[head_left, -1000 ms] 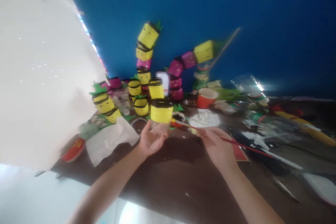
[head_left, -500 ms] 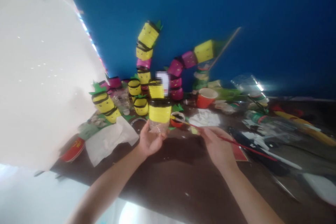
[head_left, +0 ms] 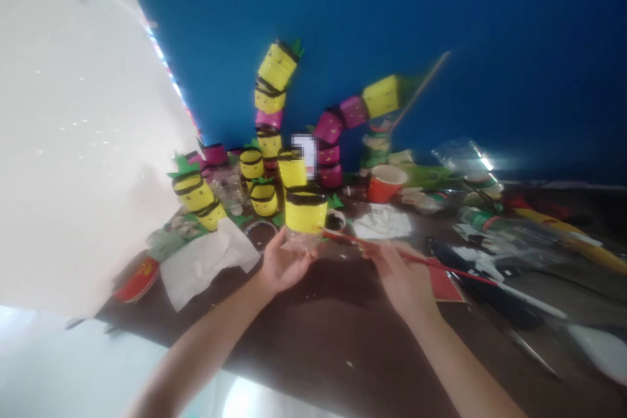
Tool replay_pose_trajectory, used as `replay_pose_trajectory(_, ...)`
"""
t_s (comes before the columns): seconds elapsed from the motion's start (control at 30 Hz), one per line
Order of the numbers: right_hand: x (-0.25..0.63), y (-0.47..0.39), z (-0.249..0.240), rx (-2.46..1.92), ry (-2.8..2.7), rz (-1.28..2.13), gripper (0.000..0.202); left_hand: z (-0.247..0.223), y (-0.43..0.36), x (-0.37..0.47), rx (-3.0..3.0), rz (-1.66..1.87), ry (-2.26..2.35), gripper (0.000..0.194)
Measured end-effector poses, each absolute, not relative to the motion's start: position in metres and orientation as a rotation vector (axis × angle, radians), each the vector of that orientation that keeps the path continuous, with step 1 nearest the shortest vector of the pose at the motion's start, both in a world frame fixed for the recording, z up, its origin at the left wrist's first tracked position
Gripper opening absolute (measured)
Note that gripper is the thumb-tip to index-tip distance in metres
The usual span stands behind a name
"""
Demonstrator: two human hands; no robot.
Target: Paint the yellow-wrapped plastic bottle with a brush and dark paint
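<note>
Left: yellow cups [head_left: 192, 192], black-banded, look finished. My left hand [head_left: 289, 268] half-curled round base of plastic cup [head_left: 306, 217], above table [head_left: 313, 333]: rim black, upper part yellow; base clear, seemingly left to coat. Small pot [head_left: 336, 220], dark inside. Red cup [head_left: 385, 189], contents untellable. My right hand [head_left: 399, 274] pinches red brush [head_left: 441, 264], tip at yellow's edge.

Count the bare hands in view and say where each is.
2: the left hand, near centre, holding the yellow-painted plastic container from below; the right hand, to its right, gripping the red-handled paintbrush.
</note>
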State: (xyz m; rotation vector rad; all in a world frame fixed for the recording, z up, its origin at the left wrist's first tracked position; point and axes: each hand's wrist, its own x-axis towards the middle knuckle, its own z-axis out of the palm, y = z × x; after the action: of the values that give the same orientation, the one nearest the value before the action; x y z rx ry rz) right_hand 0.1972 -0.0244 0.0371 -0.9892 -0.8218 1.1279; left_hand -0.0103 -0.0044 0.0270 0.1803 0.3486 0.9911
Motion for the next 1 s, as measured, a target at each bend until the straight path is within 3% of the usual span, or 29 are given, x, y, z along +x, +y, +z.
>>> replay_pose_trajectory(1.0,0.194,-0.0226,0.0396,-0.95,-0.793,1.132,0.026,0.0326,-0.0042,-0.0096,0.219,1.012,0.346,0.055)
